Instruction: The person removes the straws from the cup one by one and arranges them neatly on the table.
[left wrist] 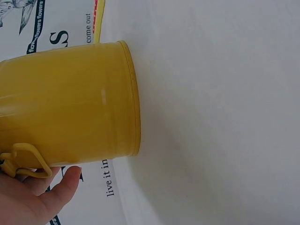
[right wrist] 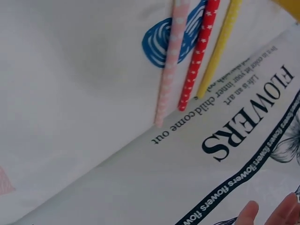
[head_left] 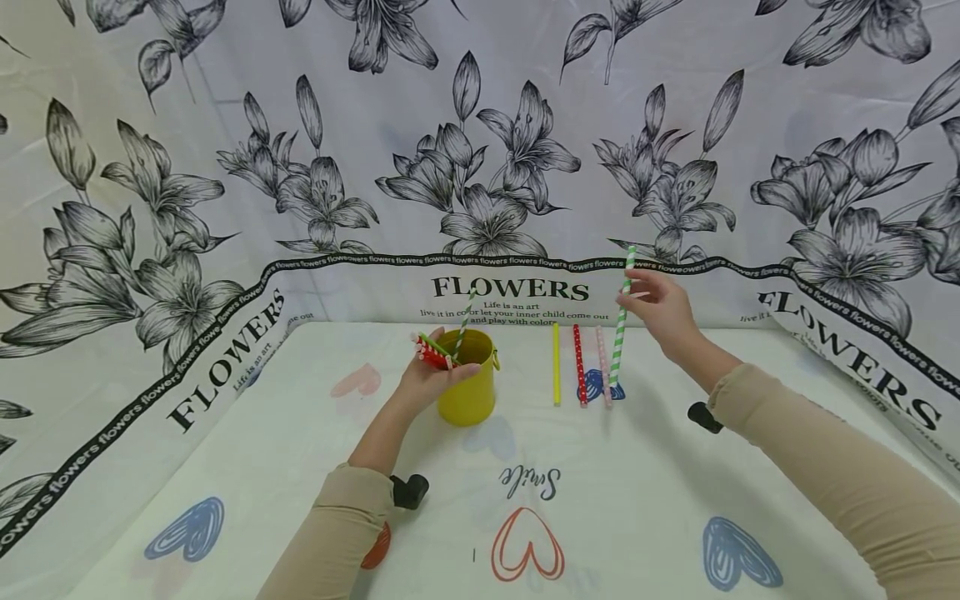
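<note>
My left hand [head_left: 426, 385] holds a yellow bucket [head_left: 467, 402] near its rim, thumb across the front. A bunch of red and green straws [head_left: 432, 353] pokes out at the bucket's left rim, beside my fingers. A dark green striped straw [head_left: 465, 323] leans up from inside it. On the right, my right hand [head_left: 662, 310] pinches a green-and-white striped paper straw [head_left: 619, 333] near its upper end, holding it nearly upright. Left of this straw, a pink straw [right wrist: 169, 70], a red straw [right wrist: 196, 65] and a yellow straw [right wrist: 219, 51] lie side by side on the table.
A white cloth with printed hearts covers the table [head_left: 600, 508]. Behind it hangs a flower-printed curtain [head_left: 360, 287] with a black lettered band. In the left wrist view, the bucket's wire handle [left wrist: 35, 152] shows close to the hand.
</note>
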Available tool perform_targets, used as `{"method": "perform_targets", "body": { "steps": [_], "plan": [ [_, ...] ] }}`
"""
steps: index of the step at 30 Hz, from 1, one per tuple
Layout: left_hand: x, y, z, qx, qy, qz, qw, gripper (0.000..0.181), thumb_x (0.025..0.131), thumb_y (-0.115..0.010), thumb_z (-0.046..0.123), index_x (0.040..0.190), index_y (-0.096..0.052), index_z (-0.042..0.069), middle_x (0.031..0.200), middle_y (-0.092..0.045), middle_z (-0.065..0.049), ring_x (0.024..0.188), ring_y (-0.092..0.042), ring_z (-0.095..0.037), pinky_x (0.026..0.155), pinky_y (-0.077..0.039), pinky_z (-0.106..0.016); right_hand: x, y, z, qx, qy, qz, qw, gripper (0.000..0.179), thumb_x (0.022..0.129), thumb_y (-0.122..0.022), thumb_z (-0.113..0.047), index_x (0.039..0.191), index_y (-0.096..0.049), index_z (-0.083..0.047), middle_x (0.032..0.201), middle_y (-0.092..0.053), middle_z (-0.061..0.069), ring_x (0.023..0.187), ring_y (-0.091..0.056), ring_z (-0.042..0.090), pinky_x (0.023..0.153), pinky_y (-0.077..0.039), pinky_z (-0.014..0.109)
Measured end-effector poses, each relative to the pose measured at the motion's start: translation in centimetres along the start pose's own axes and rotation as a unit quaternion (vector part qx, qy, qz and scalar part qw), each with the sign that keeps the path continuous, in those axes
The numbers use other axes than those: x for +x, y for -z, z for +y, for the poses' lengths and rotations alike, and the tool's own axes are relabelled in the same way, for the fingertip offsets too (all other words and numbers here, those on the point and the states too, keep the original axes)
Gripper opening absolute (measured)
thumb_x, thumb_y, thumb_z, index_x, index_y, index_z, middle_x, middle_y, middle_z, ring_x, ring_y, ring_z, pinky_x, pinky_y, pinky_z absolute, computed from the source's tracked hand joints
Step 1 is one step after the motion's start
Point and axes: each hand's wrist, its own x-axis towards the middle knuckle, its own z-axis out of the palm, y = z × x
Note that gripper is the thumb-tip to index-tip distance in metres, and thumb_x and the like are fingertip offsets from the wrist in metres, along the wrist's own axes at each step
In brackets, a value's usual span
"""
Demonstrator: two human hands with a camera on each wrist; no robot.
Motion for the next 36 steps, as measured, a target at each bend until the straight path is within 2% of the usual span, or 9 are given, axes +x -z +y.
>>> {"method": "perform_targets", "body": {
  "steps": [3,6,9,13,16,20,28,36],
  "plan": [
    [0.0,0.0,-0.1,-0.003,-0.001,-0.002,1.0,0.094,0.092,-0.074,0.029,0.159,-0.014,0.002,0.156,-0.038,-0.022,0.145,-0.035,-0.04,0.121,-0.024,-0.057,0.4,0.5,0.7,-0.029,0.012,-0.038,0.9988,0.058,0.097,-0.065,-0.007,0.15,-0.042,-0.004,0.117,-0.056,0.006,0.094,-0.054,0.004,0.08,-0.048,0.013],
    [0.1,0.1,-0.1,-0.007,0.0,-0.003,1.0,0.093,0.092,-0.074,0.029,0.159,-0.014,0.003,0.156,-0.038,-0.021,0.145,-0.035,-0.039,0.121,-0.024,-0.057,0.9,1.1,1.4,-0.053,0.027,-0.071,0.9957,0.063,0.096,-0.066,-0.007,0.153,-0.038,-0.005,0.129,-0.051,0.016,0.1,-0.053,0.006,0.083,-0.049,0.016],
    [0.1,0.1,-0.1,-0.007,0.003,0.001,1.0,0.094,0.092,-0.074,0.03,0.159,-0.015,0.004,0.157,-0.038,-0.02,0.146,-0.034,-0.039,0.121,-0.023,-0.057,1.2,1.5,2.2,-0.067,0.034,-0.092,0.9928,0.065,0.096,-0.066,-0.008,0.154,-0.036,-0.005,0.133,-0.049,0.02,0.106,-0.052,0.011,0.091,-0.049,0.028],
    [0.0,0.1,-0.1,-0.005,0.001,0.001,1.0,0.094,0.092,-0.075,0.03,0.159,-0.015,0.004,0.157,-0.037,-0.021,0.146,-0.034,-0.039,0.121,-0.023,-0.057,1.5,1.8,3.1,-0.071,0.03,-0.111,0.9908,0.068,0.096,-0.066,-0.007,0.155,-0.033,-0.004,0.138,-0.047,0.024,0.117,-0.05,0.026,0.103,-0.045,0.05],
    [0.0,0.1,-0.1,-0.001,-0.002,0.001,1.0,0.094,0.091,-0.075,0.031,0.159,-0.015,0.003,0.156,-0.038,-0.021,0.145,-0.034,-0.039,0.121,-0.022,-0.058,1.8,1.9,3.8,-0.079,0.023,-0.124,0.9888,0.07,0.096,-0.068,-0.008,0.155,-0.032,-0.003,0.141,-0.044,0.025,0.125,-0.047,0.036,0.106,-0.041,0.058],
    [0.0,0.1,-0.1,0.001,-0.001,0.002,1.0,0.095,0.091,-0.075,0.03,0.159,-0.015,0.004,0.156,-0.039,-0.021,0.145,-0.034,-0.039,0.121,-0.021,-0.059,2.2,2.0,4.8,-0.091,0.016,-0.143,0.9854,0.07,0.095,-0.069,-0.01,0.155,-0.032,-0.002,0.142,-0.043,0.025,0.128,-0.044,0.041,0.105,-0.041,0.059],
    [0.1,0.2,-0.2,-0.003,0.003,0.001,1.0,0.095,0.091,-0.074,0.031,0.16,-0.015,0.004,0.157,-0.037,-0.02,0.146,-0.034,-0.039,0.121,-0.022,-0.059,2.9,1.7,6.9,-0.116,0.017,-0.161,0.98,0.068,0.095,-0.069,-0.009,0.151,-0.034,0.004,0.135,-0.047,0.026,0.123,-0.048,0.041,0.098,-0.046,0.05],
    [0.0,0.1,-0.1,-0.008,-0.006,-0.002,0.9999,0.094,0.092,-0.074,0.029,0.159,-0.014,0.003,0.156,-0.039,-0.021,0.145,-0.036,-0.039,0.121,-0.022,-0.059,3.3,1.5,8.9,-0.153,-0.007,-0.188,0.9702,0.068,0.094,-0.068,-0.007,0.15,-0.033,0.007,0.134,-0.049,0.031,0.123,-0.048,0.043,0.102,-0.046,0.055]
  ]
}}
